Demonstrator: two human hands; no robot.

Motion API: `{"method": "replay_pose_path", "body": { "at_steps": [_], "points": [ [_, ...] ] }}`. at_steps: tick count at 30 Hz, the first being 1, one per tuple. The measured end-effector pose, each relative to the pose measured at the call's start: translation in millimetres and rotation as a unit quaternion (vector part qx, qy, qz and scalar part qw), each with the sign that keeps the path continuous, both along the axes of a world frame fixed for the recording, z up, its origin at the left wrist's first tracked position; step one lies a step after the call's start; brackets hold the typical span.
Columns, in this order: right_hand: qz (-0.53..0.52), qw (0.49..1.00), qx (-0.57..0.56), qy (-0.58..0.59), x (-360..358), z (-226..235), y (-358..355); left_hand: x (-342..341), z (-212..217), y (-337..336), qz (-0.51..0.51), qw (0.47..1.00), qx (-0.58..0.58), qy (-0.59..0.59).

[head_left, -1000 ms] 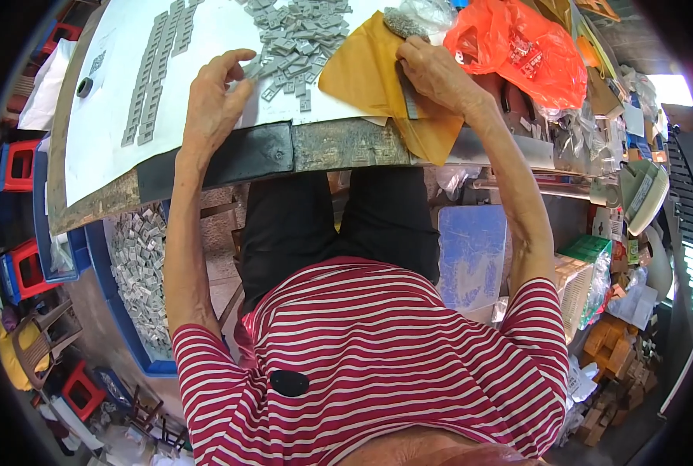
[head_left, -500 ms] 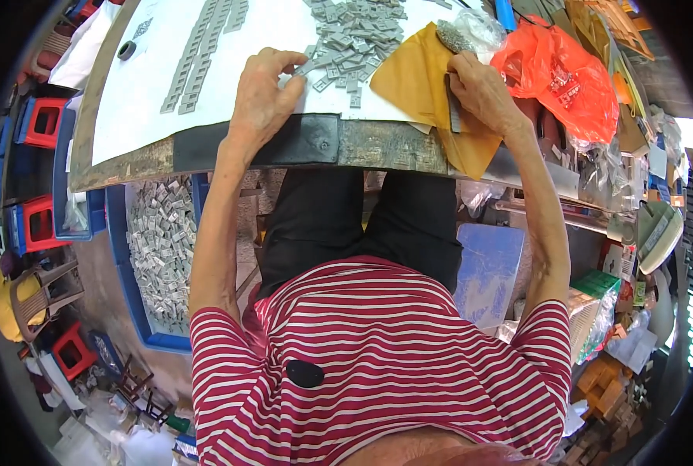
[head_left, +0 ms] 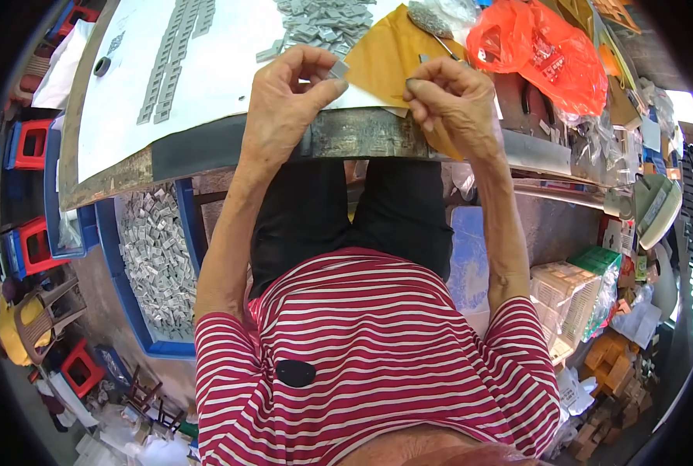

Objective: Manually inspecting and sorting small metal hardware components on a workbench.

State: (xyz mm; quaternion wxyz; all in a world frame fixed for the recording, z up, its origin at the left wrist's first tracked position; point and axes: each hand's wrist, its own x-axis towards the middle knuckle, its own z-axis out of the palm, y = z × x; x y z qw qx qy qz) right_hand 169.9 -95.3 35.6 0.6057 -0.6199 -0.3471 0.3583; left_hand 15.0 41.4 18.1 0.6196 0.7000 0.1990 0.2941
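Between the thumb and fingers of my left hand [head_left: 288, 105] is a small flat grey piece [head_left: 338, 70], raised above the table's near edge. My right hand [head_left: 463, 105] is closed in a pinch just to its right, over a mustard-yellow cloth [head_left: 379, 54]. A bit of something grey shows at its fingertips, too hidden to name. Beyond my left hand a heap of similar grey pieces [head_left: 327, 22] lies on the white sheet [head_left: 230, 54]. Farther left, more of them stand in long, neat rows [head_left: 177, 58].
A red plastic bag [head_left: 537, 54] lies at the table's right, beside the cloth. A dark ring [head_left: 102, 67] sits near the left edge. Below the table on the left is a blue tray [head_left: 133, 311] full of grey pieces. Red stools [head_left: 32, 137] stand farther left.
My left hand has lifted the grey piece away from the heap, toward the right. My right hand has come up off the cloth and moved left, nearer my left hand.
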Motion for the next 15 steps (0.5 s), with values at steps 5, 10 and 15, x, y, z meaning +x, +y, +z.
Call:
{"method": "replay_pose_path", "body": {
  "at_steps": [5,10,15],
  "points": [
    [0.038,0.998,0.013,0.051,-13.8,-0.4,-3.8,5.5,-4.8,-13.5,-0.053,0.982,-0.163,-0.074],
    [0.035,0.996,0.006,0.081,-20.4,-7.0,-6.8,3.0,-5.6,-16.8,-0.089,0.958,-0.262,-0.081],
    [0.041,0.99,0.018,0.137,-22.3,-14.7,-10.6,1.8,-8.0,-23.5,-0.055,0.979,-0.186,-0.063]
  ]
}}
